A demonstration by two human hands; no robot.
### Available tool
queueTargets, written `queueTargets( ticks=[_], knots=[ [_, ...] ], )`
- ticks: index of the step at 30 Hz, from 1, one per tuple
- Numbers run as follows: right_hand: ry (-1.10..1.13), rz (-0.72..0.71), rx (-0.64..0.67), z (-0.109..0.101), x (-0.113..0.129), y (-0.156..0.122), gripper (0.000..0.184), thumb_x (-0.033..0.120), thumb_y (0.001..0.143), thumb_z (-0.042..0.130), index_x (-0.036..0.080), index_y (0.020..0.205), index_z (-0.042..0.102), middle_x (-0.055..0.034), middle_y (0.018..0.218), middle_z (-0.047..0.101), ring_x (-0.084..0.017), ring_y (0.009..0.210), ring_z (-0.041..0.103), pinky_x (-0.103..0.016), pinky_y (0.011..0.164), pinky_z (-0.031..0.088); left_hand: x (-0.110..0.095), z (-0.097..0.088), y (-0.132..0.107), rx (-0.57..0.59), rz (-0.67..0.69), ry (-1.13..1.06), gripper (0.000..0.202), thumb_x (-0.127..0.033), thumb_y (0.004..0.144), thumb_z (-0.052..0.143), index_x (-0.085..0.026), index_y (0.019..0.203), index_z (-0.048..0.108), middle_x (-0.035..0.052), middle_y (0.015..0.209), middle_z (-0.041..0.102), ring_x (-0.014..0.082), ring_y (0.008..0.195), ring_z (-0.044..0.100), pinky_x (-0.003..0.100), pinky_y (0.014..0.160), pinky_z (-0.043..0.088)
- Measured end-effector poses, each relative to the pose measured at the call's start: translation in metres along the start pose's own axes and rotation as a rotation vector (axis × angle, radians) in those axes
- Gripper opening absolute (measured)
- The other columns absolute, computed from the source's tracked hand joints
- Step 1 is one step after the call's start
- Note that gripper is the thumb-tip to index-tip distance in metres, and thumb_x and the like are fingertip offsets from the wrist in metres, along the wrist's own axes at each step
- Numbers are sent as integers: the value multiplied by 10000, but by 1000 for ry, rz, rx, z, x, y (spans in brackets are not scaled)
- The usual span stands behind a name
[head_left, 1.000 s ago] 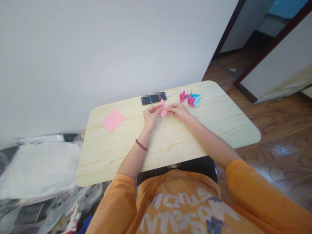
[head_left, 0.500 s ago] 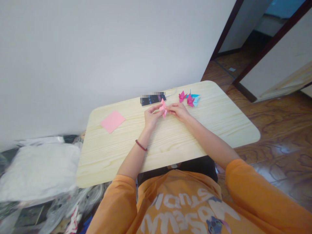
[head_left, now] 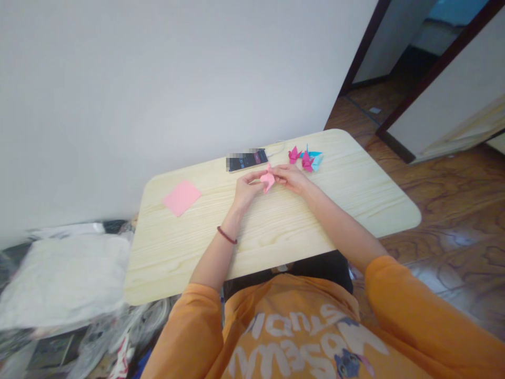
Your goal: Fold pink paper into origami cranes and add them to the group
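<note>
The left hand and the right hand meet near the middle of the table, both closed on a pink origami figure pinched between them. The left fingers reach in from one side and the right fingers from the other, with no gap between either hand and the paper. Compared with a second ago, the figure has turned from a narrow, nearly upright shape to a wider, more splayed and tilted one, and the left fingers now extend further across toward it. Just beyond the hands lies a black smartphone, partly blurred, with a pale charging cable running from it. To the right of the cable, two magenta origami cranes stand against a light blue origami crane, near the far edge. A square sheet of pink paper lies well to the left on the light wooden table. A dark red beaded bracelet circles the left wrist, and orange sleeves cover both upper arms. A white wall rises behind the table.
</note>
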State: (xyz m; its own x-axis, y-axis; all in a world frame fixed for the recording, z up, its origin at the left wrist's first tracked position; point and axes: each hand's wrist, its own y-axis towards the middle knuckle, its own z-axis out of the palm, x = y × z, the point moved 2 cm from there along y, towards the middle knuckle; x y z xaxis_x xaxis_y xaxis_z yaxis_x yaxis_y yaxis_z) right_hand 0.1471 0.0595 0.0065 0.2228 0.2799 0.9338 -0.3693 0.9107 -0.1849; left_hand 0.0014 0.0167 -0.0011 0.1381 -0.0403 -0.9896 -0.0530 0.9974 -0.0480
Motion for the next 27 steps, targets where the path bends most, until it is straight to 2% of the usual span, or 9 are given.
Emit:
queueTargets(
  ticks=[5, 10, 18, 27],
  knots=[
    [-2, -65, -52, 3, 1, -3, 291, 345, 537, 845, 141, 578, 641, 38, 505, 491, -38, 463, 346, -215, 418, 248, -1, 0, -1, -15, 8, 11, 361, -139, 533, 763, -185, 891, 736, 62, 913, 733, 159, 709, 663, 315, 722, 533],
    [-58, -129, -86, 4, 1, -3, 304, 393, 548, 833, 143, 586, 663, 23, 505, 509, -53, 476, 379, -225, 421, 251, 0, 1, 0, -22, 30, 31, 355, -152, 547, 751, -186, 901, 732, 62, 936, 731, 149, 692, 662, 293, 684, 532],
    [-99, -185, -83, 4, -4, 1, 360, 474, 535, 825, 157, 601, 668, 6, 505, 547, -72, 482, 413, -231, 437, 292, 6, 3, -1, -138, 93, 7, 282, -270, 562, 809, -156, 807, 726, 70, 863, 727, 167, 744, 668, 296, 722, 530],
    [-109, -184, -97, 6, 2, -2, 372, 423, 510, 835, 124, 669, 681, 17, 506, 554, -59, 461, 418, -215, 425, 299, 7, 3, 0, -116, 59, -9, 287, -252, 532, 822, -154, 784, 729, 57, 744, 721, 141, 644, 652, 273, 656, 519]
  ],
)
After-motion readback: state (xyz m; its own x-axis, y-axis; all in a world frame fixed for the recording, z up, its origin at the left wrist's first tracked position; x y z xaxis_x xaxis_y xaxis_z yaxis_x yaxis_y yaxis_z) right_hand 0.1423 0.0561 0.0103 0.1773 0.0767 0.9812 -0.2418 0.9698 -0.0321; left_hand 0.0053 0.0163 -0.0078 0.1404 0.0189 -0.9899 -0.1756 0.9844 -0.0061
